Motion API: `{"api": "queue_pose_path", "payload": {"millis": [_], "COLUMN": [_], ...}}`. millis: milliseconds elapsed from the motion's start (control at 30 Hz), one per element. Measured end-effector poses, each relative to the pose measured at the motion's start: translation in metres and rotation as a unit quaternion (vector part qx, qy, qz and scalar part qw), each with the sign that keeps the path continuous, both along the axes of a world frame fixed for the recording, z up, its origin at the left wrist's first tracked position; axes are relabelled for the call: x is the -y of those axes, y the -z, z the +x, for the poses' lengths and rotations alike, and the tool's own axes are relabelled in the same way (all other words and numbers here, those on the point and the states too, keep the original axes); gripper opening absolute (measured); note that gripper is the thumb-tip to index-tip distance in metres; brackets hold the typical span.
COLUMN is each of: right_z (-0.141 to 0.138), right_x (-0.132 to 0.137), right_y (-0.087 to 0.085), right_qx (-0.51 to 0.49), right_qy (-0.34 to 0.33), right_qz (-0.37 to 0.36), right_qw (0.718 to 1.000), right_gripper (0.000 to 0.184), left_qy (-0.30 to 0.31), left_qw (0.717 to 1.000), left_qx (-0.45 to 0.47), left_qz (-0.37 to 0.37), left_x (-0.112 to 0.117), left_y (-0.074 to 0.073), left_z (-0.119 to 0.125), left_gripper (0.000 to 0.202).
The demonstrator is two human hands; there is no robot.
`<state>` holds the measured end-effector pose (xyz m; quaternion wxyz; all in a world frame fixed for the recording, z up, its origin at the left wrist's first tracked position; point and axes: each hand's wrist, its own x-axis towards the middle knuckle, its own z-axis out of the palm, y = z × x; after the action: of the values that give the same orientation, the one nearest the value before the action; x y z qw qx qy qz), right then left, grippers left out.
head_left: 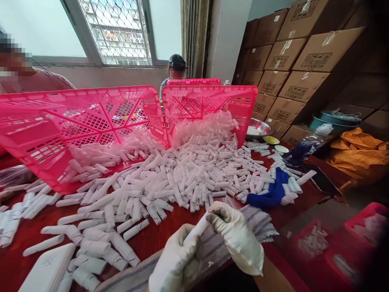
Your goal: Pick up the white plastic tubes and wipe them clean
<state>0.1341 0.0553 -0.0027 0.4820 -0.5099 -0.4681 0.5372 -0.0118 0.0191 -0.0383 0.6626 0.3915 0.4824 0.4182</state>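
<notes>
Both my hands wear white gloves and meet above a striped towel [212, 247] at the table's near edge. Between them is a white tube [197, 230], tilted up to the right. My left hand [179, 259] wraps round its lower end. At the upper end, the fingers of my right hand [232, 229] pinch it; the glove's fingertips look dirty. Just beyond my hands lies a large heap of similar white tubes [188, 174], some with dark marks. A blue glove [270, 192] rests to the right of the heap.
Pink baskets [209, 90] lie tipped towards me, tubes spilling out. A white box-shaped device [48, 267] sits at the near left. On the right are a bottle of dark liquid [306, 148], a phone [322, 180] and small bowls [281, 149]. Stacked cartons [291, 87] and two people are beyond.
</notes>
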Motion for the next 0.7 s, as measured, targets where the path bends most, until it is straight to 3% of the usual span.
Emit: {"api": "queue_pose_path", "payload": {"millis": [67, 133, 200, 233, 300, 400, 467, 567, 700], "right_z": [0.004, 0.005, 0.005, 0.005, 0.006, 0.009, 0.012, 0.011, 0.005], "right_x": [-0.003, -0.005, -0.006, -0.006, -0.004, -0.002, -0.002, -0.003, -0.001], "right_y": [0.000, 0.000, 0.002, 0.002, 0.001, -0.005, -0.009, -0.010, -0.003], "right_qx": [0.009, 0.013, 0.016, 0.020, 0.032, 0.043, 0.032, 0.004, -0.009], "right_qy": [0.001, 0.023, 0.037, 0.035, 0.022, -0.023, -0.067, -0.097, -0.064], "right_qz": [0.003, 0.002, -0.001, -0.006, -0.011, 0.050, 0.092, 0.049, -0.018], "right_qw": [1.000, 1.000, 0.999, 0.999, 0.999, 0.998, 0.993, 0.994, 0.998], "right_gripper": [0.035, 0.036, 0.037, 0.036, 0.034, 0.027, 0.025, 0.030, 0.037], "left_qy": [0.006, -0.041, -0.065, -0.062, -0.044, 0.037, 0.073, 0.031, -0.003], "left_qw": [0.994, 0.954, 0.916, 0.912, 0.938, 0.995, 0.997, 0.999, 0.978], "left_qx": [-0.095, -0.247, -0.321, -0.326, -0.283, -0.079, 0.017, -0.030, -0.194], "left_qz": [0.059, 0.166, 0.233, 0.239, 0.194, 0.040, -0.030, -0.016, 0.077], "left_x": [-0.001, -0.003, -0.004, -0.005, -0.005, 0.001, 0.005, 0.008, 0.004], "left_y": [-0.005, -0.003, 0.001, 0.003, 0.003, -0.001, -0.005, -0.010, -0.013], "left_z": [-0.002, -0.005, -0.006, -0.007, -0.007, -0.005, -0.004, -0.002, -0.002], "left_gripper": [0.035, 0.030, 0.026, 0.025, 0.024, 0.037, 0.050, 0.051, 0.037]}}
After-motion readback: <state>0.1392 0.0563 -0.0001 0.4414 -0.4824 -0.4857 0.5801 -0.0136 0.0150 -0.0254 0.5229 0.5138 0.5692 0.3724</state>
